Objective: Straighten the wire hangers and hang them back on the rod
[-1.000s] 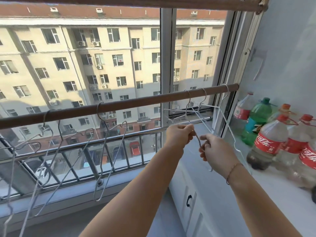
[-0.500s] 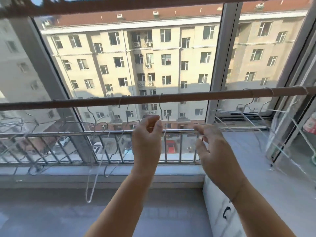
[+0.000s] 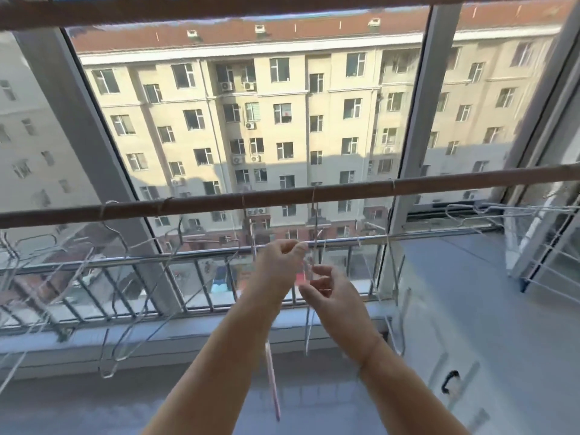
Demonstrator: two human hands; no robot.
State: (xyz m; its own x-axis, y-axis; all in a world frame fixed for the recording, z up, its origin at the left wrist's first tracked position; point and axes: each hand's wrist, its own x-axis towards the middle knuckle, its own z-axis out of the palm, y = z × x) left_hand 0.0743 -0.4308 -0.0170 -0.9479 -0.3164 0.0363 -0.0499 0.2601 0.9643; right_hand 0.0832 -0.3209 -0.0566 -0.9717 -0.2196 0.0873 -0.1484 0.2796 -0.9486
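Observation:
A brown rod (image 3: 204, 200) runs across the window at chest height. From its middle hangs a thin wire hanger (image 3: 314, 211), its wire blurred. My left hand (image 3: 277, 262) pinches that hanger's wire just below the rod. My right hand (image 3: 332, 293), a little lower and to the right, has its fingers curled on the same hanger's lower wire. Several bent wire hangers (image 3: 138, 302) hang crooked on the rod's left part. More hangers (image 3: 470, 211) hang at the right end.
A metal railing (image 3: 194, 252) stands outside the glass, above the grey sill (image 3: 188, 334). To the right is a white cabinet with a black handle (image 3: 450, 381). A second brown rod (image 3: 219, 11) crosses the top. Window frames (image 3: 417, 127) stand behind the rod.
My view has swung left, away from the bottles and the right end of the rod. Both hands left the right-hand hangers and now hold a hanger at the rod's middle.

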